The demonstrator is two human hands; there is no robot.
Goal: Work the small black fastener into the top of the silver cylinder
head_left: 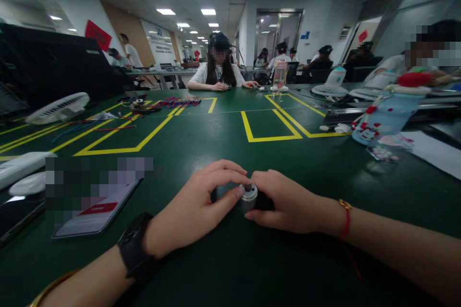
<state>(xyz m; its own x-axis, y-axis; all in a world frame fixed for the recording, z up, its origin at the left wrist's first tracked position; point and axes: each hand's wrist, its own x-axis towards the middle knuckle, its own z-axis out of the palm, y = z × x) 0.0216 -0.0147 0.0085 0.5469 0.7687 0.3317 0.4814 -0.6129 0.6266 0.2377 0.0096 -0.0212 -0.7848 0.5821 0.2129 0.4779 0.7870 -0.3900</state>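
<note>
A small silver cylindrical motor (249, 201) stands upright on the green table in front of me. My right hand (284, 200) is closed round its side, thumb low on the near side and fingers behind it. From the left, my left hand (201, 196) pinches with thumb and forefinger at the short shaft (248, 187) on top; the fingertips partly cover it. A dark hole shows in the motor's top face. The far side of the motor is hidden by my right fingers.
Left of my hands lies a phone (104, 206), near white devices (27, 168). Farther back are a white fan (59, 108) and a bundle of wires (176, 102). At right stand a blue bottle (385, 115) and paper (434, 153). Across the table (187, 141) sits a person (218, 64).
</note>
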